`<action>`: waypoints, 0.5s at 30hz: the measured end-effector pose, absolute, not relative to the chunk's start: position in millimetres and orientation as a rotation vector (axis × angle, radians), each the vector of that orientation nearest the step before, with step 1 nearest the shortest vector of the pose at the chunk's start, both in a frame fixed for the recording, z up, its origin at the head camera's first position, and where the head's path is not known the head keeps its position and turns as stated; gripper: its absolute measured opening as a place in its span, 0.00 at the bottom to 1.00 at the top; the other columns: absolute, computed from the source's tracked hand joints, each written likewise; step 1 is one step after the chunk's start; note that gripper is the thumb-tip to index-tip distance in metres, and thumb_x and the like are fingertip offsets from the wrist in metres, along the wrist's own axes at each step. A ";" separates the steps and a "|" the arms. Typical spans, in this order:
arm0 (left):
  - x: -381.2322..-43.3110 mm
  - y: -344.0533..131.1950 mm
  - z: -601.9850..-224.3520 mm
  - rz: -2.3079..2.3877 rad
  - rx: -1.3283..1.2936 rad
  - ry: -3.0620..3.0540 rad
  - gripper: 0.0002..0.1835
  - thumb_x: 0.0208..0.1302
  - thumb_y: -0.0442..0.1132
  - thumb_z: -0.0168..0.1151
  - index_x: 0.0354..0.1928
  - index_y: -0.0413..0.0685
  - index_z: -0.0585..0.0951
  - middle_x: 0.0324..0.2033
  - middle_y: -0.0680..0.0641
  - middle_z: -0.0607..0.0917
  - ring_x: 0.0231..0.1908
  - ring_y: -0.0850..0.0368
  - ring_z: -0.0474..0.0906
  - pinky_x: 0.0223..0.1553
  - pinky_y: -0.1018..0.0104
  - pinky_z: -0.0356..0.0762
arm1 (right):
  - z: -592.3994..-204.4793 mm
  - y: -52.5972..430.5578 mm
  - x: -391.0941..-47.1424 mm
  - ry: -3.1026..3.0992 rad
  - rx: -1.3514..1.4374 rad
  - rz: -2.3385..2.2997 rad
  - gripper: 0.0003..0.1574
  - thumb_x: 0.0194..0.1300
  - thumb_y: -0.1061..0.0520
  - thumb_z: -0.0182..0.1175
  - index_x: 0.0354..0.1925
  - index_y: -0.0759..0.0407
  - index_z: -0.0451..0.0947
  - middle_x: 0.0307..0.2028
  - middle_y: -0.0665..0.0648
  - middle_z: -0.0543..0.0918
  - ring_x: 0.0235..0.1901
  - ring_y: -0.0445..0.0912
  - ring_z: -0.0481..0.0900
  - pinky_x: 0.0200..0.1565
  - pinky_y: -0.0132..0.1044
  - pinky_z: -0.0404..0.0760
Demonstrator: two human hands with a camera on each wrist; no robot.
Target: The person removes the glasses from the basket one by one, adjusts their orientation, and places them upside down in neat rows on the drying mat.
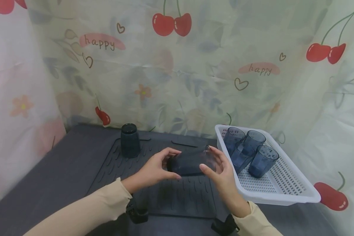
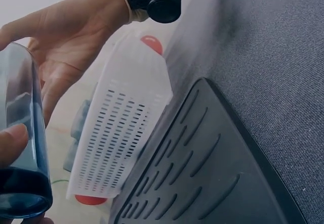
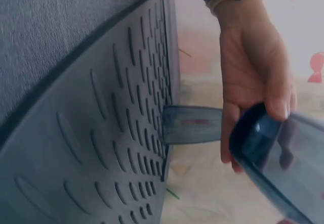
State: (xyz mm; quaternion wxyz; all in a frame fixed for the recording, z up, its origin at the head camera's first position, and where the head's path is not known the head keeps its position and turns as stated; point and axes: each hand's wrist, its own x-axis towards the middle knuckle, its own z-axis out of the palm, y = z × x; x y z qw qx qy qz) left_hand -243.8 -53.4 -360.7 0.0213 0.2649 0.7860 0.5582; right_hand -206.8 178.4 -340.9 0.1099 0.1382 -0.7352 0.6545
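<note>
A blue-tinted drinking glass (image 1: 191, 161) lies sideways in the air above the dark ridged drying mat (image 1: 183, 200), held between both hands. My left hand (image 1: 156, 167) grips its thick-based end, with the thumb in front. Around the rim end curl the fingers of my right hand (image 1: 224, 170), its thumb against the near side. Another glass (image 1: 130, 142) stands mouth down at the mat's far left. In the right wrist view, the left hand (image 3: 253, 57) pinches the held glass (image 3: 298, 158) by its base.
To the right stands a white perforated plastic basket (image 1: 283, 198) with several blue glasses (image 1: 262, 162) leaning inside. Grey cloth (image 1: 59, 167) covers the table. A patterned curtain (image 1: 194, 82) hangs behind and along the sides.
</note>
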 end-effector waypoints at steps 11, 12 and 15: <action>-242.7 -65.9 -355.1 1.824 0.904 2.349 0.36 0.47 0.40 0.79 0.59 0.59 0.74 0.55 0.50 0.77 0.48 0.54 0.79 0.44 0.63 0.81 | -329.2 196.8 -208.8 -2.409 0.520 1.942 0.48 0.59 0.63 0.67 0.70 0.66 0.54 0.69 0.66 0.62 0.66 0.57 0.64 0.52 0.26 0.76; -242.9 -67.3 -353.4 1.855 0.912 2.313 0.36 0.47 0.38 0.79 0.59 0.57 0.74 0.55 0.49 0.76 0.48 0.53 0.79 0.43 0.63 0.81 | -328.6 198.1 -208.8 -2.429 0.528 1.952 0.49 0.59 0.62 0.67 0.70 0.66 0.53 0.69 0.66 0.62 0.66 0.57 0.65 0.52 0.27 0.76; -243.5 -70.2 -347.3 1.932 0.927 2.257 0.36 0.47 0.36 0.78 0.60 0.51 0.74 0.55 0.47 0.76 0.44 0.54 0.77 0.38 0.68 0.79 | -329.3 201.6 -209.7 -2.452 0.561 1.997 0.49 0.58 0.63 0.68 0.69 0.69 0.52 0.65 0.69 0.64 0.60 0.50 0.73 0.49 0.30 0.79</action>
